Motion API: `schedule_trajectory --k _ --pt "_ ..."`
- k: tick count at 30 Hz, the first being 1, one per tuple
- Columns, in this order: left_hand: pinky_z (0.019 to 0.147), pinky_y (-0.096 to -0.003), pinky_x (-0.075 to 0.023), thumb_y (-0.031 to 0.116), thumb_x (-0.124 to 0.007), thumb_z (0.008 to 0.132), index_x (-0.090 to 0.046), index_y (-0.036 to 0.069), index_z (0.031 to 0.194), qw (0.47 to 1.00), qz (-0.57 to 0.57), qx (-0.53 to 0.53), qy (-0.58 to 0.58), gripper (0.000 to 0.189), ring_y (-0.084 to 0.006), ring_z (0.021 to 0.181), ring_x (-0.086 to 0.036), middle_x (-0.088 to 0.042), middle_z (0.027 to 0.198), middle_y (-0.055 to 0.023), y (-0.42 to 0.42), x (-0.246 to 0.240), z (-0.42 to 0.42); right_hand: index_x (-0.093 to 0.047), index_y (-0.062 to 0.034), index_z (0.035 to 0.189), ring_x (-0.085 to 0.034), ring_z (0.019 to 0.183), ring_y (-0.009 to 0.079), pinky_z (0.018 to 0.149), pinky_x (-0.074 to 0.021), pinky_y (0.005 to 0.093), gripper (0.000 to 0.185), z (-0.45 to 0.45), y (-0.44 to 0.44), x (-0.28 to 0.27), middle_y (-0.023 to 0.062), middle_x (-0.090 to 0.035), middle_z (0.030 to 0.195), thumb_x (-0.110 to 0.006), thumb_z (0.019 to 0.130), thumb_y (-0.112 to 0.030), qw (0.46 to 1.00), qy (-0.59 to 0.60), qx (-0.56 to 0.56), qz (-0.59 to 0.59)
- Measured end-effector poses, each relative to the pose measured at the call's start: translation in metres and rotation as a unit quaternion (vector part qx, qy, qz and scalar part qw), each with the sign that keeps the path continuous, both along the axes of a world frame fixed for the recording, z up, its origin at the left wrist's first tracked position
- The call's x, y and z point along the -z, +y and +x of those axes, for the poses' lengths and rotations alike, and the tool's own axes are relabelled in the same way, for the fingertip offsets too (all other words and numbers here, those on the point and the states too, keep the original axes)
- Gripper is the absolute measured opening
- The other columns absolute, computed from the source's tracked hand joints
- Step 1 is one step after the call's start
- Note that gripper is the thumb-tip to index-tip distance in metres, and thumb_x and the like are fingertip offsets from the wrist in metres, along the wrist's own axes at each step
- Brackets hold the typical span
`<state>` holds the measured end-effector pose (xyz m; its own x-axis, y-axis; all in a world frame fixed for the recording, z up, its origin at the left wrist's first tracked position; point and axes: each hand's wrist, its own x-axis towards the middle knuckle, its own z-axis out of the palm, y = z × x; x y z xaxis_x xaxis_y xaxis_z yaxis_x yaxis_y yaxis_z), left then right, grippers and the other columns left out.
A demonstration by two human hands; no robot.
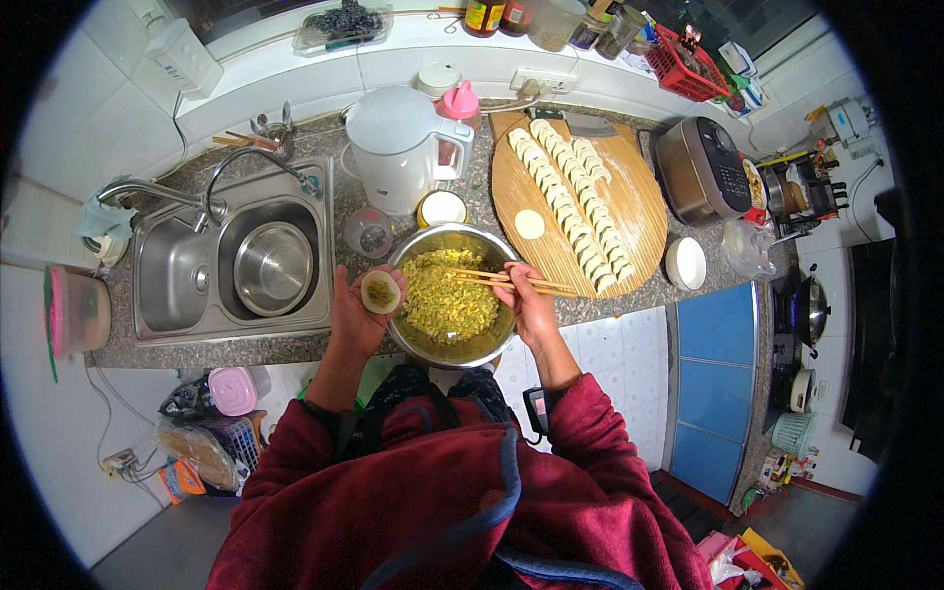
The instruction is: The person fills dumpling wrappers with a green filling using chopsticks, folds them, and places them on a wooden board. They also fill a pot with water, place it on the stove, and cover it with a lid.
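On the palm of my left hand (358,310) lies a round dumpling wrapper (391,303) with a small heap of filling (380,292) at its middle. My right hand (527,299) grips a pair of wooden chopsticks (549,286), whose tips reach over the yellow-green chopped filling (442,295). That filling sits in a steel mixing bowl (424,358) at the counter's front edge, between my hands. Beyond my right hand, a round wooden board (641,214) carries rows of folded dumplings (564,206) and one flat wrapper (529,224).
Left of the bowl is a double steel sink (169,295) with a metal basin (273,269). A white electric kettle (391,155) stands behind the bowl. A cleaver (590,127) lies at the board's back edge. Farther right are a white bowl (686,264) and a rice cooker (697,173).
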<state>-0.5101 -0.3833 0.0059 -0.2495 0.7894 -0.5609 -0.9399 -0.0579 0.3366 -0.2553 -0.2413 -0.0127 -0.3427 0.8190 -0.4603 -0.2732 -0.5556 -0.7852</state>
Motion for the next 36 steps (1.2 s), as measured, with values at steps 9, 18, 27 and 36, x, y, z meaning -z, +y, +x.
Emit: schedule_trajectory --k 9,18,27,36 --pt "0.102 -0.0472 -0.0481 0.062 -0.03 0.1 -0.048 -0.006 0.128 1.0 0.023 0.015 0.007 0.076 -0.0357 0.118 -0.057 -0.055 0.128 -0.024 -0.004 0.007 0.006 -0.063 0.0027 0.098 -0.064 0.082 0.0129 0.074 -0.0531 0.0241 0.015 0.012 -0.013 -0.006 0.0082 -0.065 0.095 -0.061 0.096 -0.012 0.952 -0.184 -0.171 0.172" --pt "0.099 -0.0476 -0.0503 0.058 -0.031 0.102 -0.053 -0.006 0.122 1.0 -0.011 -0.004 -0.002 0.07 -0.0375 0.118 -0.058 -0.056 0.126 -0.0265 -0.014 -0.003 0.008 -0.065 0.0018 0.087 -0.057 0.067 0.0096 0.064 -0.0465 0.0236 0.02 -0.032 -0.036 0.023 0.0029 -0.064 0.074 -0.06 0.096 -0.015 0.966 -0.163 -0.115 0.164" --pt "0.098 -0.046 -0.0501 0.06 -0.034 0.1 -0.052 -0.005 0.123 1.0 0.021 -0.006 0.021 0.071 -0.0348 0.113 -0.06 -0.058 0.122 -0.0229 -0.029 0.005 -0.005 -0.058 -0.0002 0.103 -0.068 0.083 0.0192 0.07 -0.0586 0.0267 0.013 -0.041 -0.025 0.028 0.01 -0.065 0.093 -0.059 0.098 -0.012 0.996 -0.086 -0.019 0.018" --pt "0.098 -0.0457 -0.0512 0.061 -0.034 0.1 -0.053 -0.004 0.121 1.0 0.017 -0.008 0.007 0.071 -0.0337 0.111 -0.062 -0.061 0.119 -0.0215 -0.026 0.001 -0.004 -0.056 -0.0041 0.111 -0.069 0.088 0.0212 0.072 -0.0596 0.0282 0.018 -0.027 -0.019 0.014 0.0106 -0.065 0.1 -0.058 0.099 -0.017 0.999 -0.033 0.008 -0.012"
